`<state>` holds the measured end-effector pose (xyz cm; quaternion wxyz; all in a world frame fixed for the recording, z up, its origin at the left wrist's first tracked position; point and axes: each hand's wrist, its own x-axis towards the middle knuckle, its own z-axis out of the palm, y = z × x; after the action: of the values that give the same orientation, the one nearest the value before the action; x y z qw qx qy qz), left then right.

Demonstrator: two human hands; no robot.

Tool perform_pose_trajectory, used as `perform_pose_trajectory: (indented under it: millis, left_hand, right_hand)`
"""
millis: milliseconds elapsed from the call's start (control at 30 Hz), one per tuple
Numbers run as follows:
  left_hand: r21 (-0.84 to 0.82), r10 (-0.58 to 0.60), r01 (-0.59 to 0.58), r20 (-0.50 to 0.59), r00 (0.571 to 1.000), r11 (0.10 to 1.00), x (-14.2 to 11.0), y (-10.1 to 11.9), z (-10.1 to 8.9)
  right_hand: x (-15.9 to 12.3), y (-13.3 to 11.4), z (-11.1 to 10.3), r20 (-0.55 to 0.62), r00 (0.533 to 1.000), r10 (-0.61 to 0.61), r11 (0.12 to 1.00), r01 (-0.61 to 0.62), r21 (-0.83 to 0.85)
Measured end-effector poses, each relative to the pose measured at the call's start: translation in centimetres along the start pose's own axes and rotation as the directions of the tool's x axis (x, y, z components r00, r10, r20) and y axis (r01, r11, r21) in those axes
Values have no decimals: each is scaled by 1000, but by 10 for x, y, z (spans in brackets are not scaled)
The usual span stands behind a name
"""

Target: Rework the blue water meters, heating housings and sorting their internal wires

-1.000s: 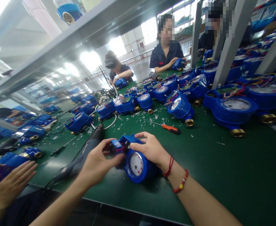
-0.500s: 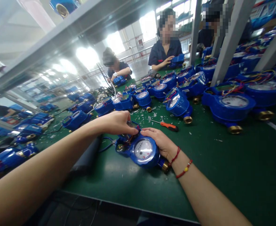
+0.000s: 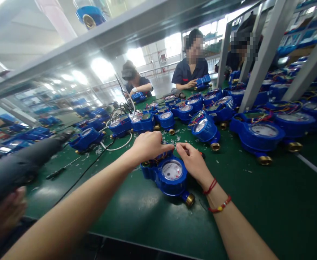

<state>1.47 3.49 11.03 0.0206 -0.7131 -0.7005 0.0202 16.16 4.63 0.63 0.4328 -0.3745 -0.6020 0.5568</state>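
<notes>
A blue water meter (image 3: 172, 174) with a white dial and brass ends lies on the green bench mat (image 3: 256, 213) in front of me. My left hand (image 3: 147, 145) covers and grips its rear compartment, where coloured wires show. My right hand (image 3: 192, 162) rests against the meter's right side. Its thumb and forefinger pinch what looks like a thin wire just above the meter, meeting my left forefinger. Red bead bracelets circle my right wrist.
Several blue meters (image 3: 256, 131) crowd the back and right of the bench. At lower left another person's hand (image 3: 1, 216) holds a black power tool (image 3: 20, 164) with a cord. Grey shelf posts (image 3: 258, 61) rise at right. Co-workers (image 3: 192, 66) sit across the bench.
The meter has shifted slightly right and away from me. My right fingers moved from its side up to meet my left forefinger. The black power tool was lifted off the mat at left.
</notes>
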Motion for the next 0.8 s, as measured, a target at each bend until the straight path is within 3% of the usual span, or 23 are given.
perform_pose_trajectory:
  millis: [167,333,467,533,633,733,800]
  left_hand:
    - [-239,-7,-2,-34,999,971,-12,-3,-1]
    - [-539,4,-57,-98,995,840,-19,-15,3]
    - [-702,5,-91,-124,992,706,-30,-17,6]
    - [-769,14,-109,-128,992,630,-36,-18,8]
    - [-861,11,-124,-137,991,493,-43,-25,19]
    - [-925,8,-102,-106,994,365,-45,-39,43]
    - [-964,124,-79,-48,991,253,-46,-48,64]
  right_hand:
    - [-5,-26,10,36,995,-95,954,101,-281]
    - [-1,-45,27,72,993,-88,718,114,-687]
    - [-7,-53,34,-27,995,-96,610,37,-792]
    - [-11,-53,32,-76,992,-103,628,6,-779]
    - [-17,-52,22,-116,993,-26,742,-58,-667]
    - [-23,-53,11,-53,996,75,871,-91,-483]
    - [-29,-55,7,-17,996,93,916,-92,-391]
